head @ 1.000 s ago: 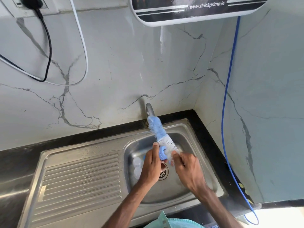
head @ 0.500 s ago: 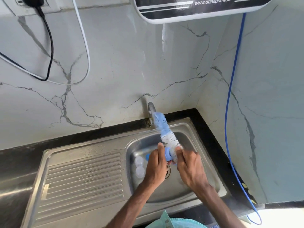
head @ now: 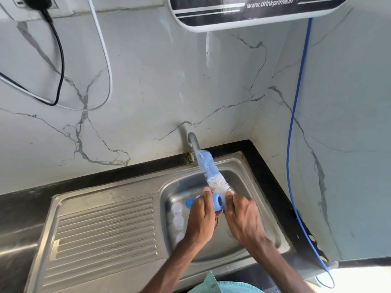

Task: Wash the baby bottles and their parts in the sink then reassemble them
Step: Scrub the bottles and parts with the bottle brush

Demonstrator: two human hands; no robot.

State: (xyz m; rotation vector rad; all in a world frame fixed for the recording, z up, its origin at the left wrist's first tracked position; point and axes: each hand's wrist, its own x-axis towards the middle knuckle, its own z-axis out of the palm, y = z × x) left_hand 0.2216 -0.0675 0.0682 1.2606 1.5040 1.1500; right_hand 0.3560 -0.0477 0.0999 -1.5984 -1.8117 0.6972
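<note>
Head view: left hand (head: 201,216), fingers (head: 207,193) curled, holds the blue ring (head: 218,202) above the sink (head: 237,166); right hand (head: 243,216) grips the brush (head: 211,172). Grips unchanged since a second ago: scrubbing continues; clear caps (head: 177,208) wait below.

The person wears light green cloth (head: 220,287) with a fold. It shows only far behind the fingers (head: 207,195), between the two bare arms (head: 175,263).
</note>
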